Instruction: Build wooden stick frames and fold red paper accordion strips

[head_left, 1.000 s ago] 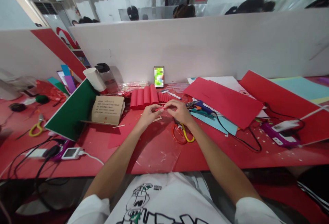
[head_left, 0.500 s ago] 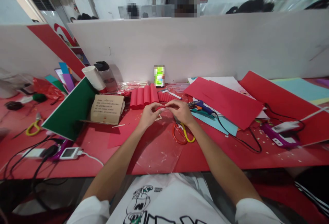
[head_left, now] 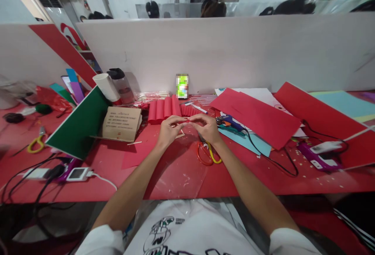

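My left hand (head_left: pixel 170 131) and my right hand (head_left: pixel 206 127) meet over the middle of the table, fingertips pinched together. Between them is a small red strip of paper (head_left: pixel 187 121), mostly hidden by the fingers. Just behind the hands stand several red paper rolls (head_left: pixel 164 109), side by side. Below my right hand lie scissors (head_left: pixel 215 154) with a red and a yellow handle loop, their blades covered by the hand. A few thin pale sticks (head_left: pixel 181 134) rest beneath my fingers.
Left of my hands are a cardboard box (head_left: pixel 121 124), a green board (head_left: pixel 80 124) and a bottle (head_left: pixel 122 85). A lit phone (head_left: pixel 182 86) leans on the white partition (head_left: pixel 222 52). To the right lie a blue glue gun (head_left: pixel 233 122), red sheets (head_left: pixel 258 116) and a purple power strip (head_left: pixel 318 157).
Both hands stay nearly in place, with the fingertips slightly closer together. Less of the red strip shows between them. The view has shifted a little.
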### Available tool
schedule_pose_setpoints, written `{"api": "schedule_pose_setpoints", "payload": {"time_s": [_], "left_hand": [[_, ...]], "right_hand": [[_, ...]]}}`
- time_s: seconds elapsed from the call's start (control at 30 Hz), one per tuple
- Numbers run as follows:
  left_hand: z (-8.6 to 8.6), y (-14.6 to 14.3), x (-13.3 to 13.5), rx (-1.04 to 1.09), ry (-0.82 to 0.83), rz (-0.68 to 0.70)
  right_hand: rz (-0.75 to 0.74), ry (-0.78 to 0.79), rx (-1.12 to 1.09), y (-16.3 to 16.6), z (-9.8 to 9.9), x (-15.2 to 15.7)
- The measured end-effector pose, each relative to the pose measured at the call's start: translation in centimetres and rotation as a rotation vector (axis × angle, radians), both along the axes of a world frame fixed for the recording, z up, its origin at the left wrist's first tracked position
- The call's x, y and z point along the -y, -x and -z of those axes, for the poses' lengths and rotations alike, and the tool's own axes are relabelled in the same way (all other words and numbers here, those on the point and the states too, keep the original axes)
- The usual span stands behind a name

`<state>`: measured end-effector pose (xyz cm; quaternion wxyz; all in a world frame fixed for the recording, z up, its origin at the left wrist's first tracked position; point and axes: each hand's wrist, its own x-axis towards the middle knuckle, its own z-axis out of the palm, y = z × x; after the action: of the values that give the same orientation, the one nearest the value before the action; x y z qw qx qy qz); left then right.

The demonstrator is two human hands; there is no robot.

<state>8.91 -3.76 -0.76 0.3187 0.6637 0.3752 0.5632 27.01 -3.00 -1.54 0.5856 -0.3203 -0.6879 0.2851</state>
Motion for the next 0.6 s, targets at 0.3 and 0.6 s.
{"api": "schedule_pose_setpoints", "payload": {"time_s": [0.3,0.6], "left_hand": [[0.2,0.0,-0.1,-0.055,-0.142,-0.055],[0.3,1.2,-0.8,-0.323,-0.164,-0.036]], "right_hand": [[0.075,-0.02,0.006,0.3,-0.1,0.3],[0.105,0.075,0.04,0.4,0.3,0.0]]}}
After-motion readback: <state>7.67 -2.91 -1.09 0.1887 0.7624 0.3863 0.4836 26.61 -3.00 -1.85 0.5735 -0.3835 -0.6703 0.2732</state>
